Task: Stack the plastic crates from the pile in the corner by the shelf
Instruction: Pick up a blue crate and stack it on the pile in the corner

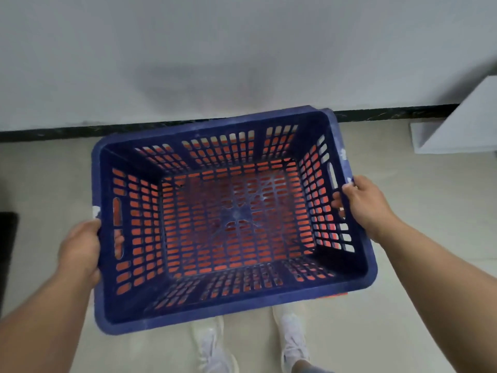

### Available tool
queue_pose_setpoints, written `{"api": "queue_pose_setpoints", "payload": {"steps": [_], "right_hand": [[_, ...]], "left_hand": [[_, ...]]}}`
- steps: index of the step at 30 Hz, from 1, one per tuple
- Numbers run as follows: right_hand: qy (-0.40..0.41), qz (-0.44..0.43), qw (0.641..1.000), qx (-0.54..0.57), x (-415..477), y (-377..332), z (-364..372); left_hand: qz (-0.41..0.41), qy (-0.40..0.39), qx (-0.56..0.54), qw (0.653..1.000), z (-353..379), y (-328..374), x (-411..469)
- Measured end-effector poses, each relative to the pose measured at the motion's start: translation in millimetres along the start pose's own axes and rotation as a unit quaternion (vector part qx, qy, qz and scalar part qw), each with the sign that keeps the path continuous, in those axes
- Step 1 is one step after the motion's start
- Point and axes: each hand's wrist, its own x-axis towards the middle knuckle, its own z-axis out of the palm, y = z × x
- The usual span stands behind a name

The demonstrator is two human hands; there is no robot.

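1. Blue crate [234, 305] fills the middle of the view, open side up, slightly skewed, in front of the white wall [188, 49] and dark skirting [53, 130].
2. Left hand [80, 251] grips the crate's left rim, fingers wrapped around the edge beside the handle slot.
3. Right hand [365, 203] clamps the right rim, fingers curled over into the basket, thumb outside.
4. Orange shows through every slot: an orange crate [333, 295] sits right underneath, a sliver poking out at the near right corner.
5. White shoes [293, 340] stand on the pale floor [416, 211] just below the crate.
6. A white block [462, 130] sits off to the right by the wall.
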Motion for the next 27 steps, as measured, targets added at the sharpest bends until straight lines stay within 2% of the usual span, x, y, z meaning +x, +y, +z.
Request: {"api": "queue_pose_setpoints", "payload": {"steps": [4, 9, 14, 20, 27], "right_hand": [[0.008, -0.008, 1.000, -0.020, 22.0, -0.1, 33.6], [0.001, -0.004, 1.000, -0.028, 30.6, 14.4, 57.0], [0.018, 0.028, 0.999, -0.008, 15.4, 34.1, 59.1], [0.060, 0.035, 0.998, -0.011, 17.9, 36.9, 68.4], [0.087, 0.029, 0.996, 0.009, 6.0, 15.9, 68.3]], "left_hand": [[0.006, -0.005, 0.003, 1.000, 0.3, -4.4, 43.2], [0.034, -0.047, 0.065, 0.996, 1.0, -14.3, 64.3], [-0.008, -0.080, 0.081, 0.993, -12.1, -35.6, 62.9], [-0.025, -0.049, 0.049, 0.997, -2.9, -37.5, 65.5], [-0.004, -0.011, 0.007, 1.000, -6.0, -23.6, 53.4]]}}
